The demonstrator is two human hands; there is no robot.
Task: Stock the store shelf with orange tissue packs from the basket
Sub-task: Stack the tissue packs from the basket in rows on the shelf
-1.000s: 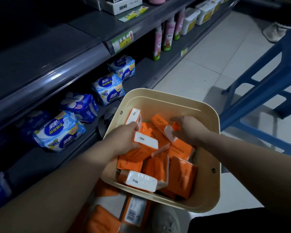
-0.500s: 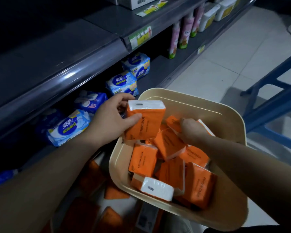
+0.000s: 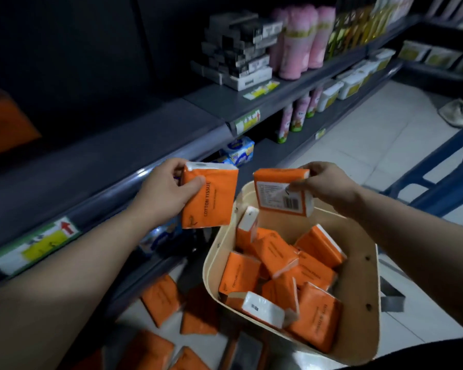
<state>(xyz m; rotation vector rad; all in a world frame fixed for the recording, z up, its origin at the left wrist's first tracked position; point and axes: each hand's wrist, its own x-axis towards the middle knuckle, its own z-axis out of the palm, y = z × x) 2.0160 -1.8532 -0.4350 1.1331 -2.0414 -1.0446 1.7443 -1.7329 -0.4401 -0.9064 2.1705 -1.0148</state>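
1. Loose orange packs [image 3: 161,300] lie on the floor beside the cream basket [image 3: 369,303], which holds a jumble of orange tissue packs [image 3: 278,255].
2. The left hand [image 3: 166,193] grips one lettered pack [image 3: 211,206], thumb across its front, just above the shelf [image 3: 104,166] edge.
3. The right hand [image 3: 326,182] pinches a barcode pack [image 3: 278,196] over the basket's far rim.
4. An orange shape [image 3: 6,124] far left on the dim shelf may be more packs.
5. Pink bottles [image 3: 305,41] stand beyond.
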